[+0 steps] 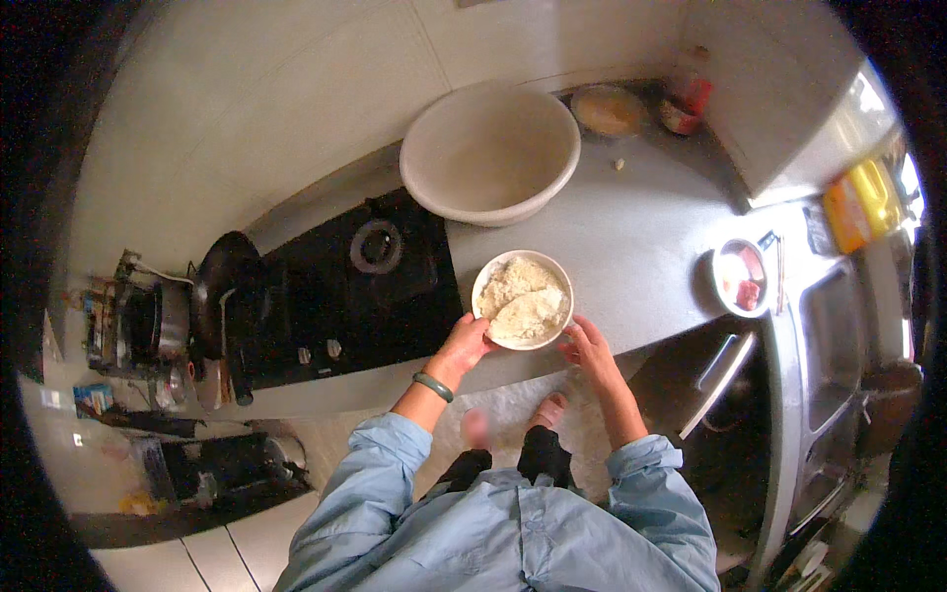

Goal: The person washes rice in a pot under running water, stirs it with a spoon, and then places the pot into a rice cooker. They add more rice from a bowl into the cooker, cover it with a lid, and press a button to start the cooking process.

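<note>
My left hand [467, 343] grips the lower left rim of a round white bowl [568, 286]. At the lower right of that bowl, my right hand [590, 346] supports the side with its thumb near the rim. Inside lies pale, powdery stuff that looks like flour [518, 277], with a smooth-edged oval heap in front; whether a scoop lies under the heap I cannot tell. Both hands keep the bowl level over the front of the grey countertop [629, 244]. Beyond it stands a large white basin [492, 152], with no contents visible.
Left of the bowl is a black cooktop [318, 296], with a dark wok [228, 296] farther left. A metal bowl [719, 285] containing raw meat and chopsticks [781, 274] lie near the sink [828, 348]. A yellow jug [862, 203] and a bottle [688, 96] stand behind.
</note>
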The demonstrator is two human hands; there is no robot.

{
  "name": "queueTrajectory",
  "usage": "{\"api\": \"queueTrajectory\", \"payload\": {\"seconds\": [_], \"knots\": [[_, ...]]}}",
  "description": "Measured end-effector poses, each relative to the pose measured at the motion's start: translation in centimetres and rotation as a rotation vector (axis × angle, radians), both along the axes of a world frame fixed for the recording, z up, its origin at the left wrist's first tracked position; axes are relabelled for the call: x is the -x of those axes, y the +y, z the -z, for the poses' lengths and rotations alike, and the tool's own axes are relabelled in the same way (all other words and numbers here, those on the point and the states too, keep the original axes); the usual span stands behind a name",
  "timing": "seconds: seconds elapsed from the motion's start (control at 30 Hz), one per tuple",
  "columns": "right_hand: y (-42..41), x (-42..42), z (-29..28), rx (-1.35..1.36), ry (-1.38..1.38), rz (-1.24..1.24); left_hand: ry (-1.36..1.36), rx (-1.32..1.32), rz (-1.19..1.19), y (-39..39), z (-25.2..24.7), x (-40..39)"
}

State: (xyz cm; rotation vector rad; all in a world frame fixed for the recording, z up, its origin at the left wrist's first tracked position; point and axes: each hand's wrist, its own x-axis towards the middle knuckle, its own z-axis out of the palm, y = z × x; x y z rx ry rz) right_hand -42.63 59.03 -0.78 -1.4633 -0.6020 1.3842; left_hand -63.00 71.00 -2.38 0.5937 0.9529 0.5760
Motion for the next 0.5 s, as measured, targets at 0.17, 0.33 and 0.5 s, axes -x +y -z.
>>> {"api": "queueTrajectory", "payload": {"seconds": [0.17, 0.33, 0.5], "knots": [[1.8, 0.8, 0.6, -0.062, 0.012, 0.009, 0.023, -0.079, -0.034, -0.8, -1.5, -0.7], [1.7, 0.7, 0.4, -0.048, -0.026, 0.008, 0.018, -0.162, 0.019, -0.9, -0.7, 0.3], [2.8, 0.0, 2.5, -0.100, -0.092, -0.013, 0.027, -0.219, 0.105, -0.1, 0.4, 1.0]]}}
